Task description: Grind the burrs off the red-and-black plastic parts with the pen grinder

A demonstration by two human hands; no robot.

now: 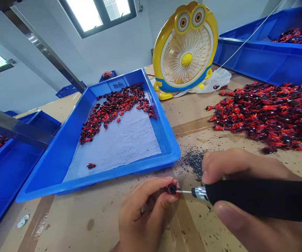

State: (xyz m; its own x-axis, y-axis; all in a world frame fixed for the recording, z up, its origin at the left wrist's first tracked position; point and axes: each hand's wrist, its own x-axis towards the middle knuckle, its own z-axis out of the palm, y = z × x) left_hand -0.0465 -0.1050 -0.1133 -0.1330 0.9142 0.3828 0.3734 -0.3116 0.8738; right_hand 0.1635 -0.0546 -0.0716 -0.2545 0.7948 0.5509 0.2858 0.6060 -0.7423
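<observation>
Between thumb and forefinger, my left hand (147, 206) pinches a small red and black plastic part (171, 189) with a dark round opening facing me. My right hand (240, 168) is wrapped round a thick black power screwdriver or rotary tool (256, 197); which of the two I cannot tell. Its silver collar carries a thin metal bit, whose tip reaches the right side of the red and black part. Black shavings (194, 162) lie on the brown tabletop (88, 220) just beyond my hands.
A blue tray (166, 140) lined with white sheet holds many similar parts (114, 108). More parts are heaped (268, 115) at the right. Behind stands a yellow fan (186, 59). Blue bins (253, 59) are at the back right, another (17, 164) at the left.
</observation>
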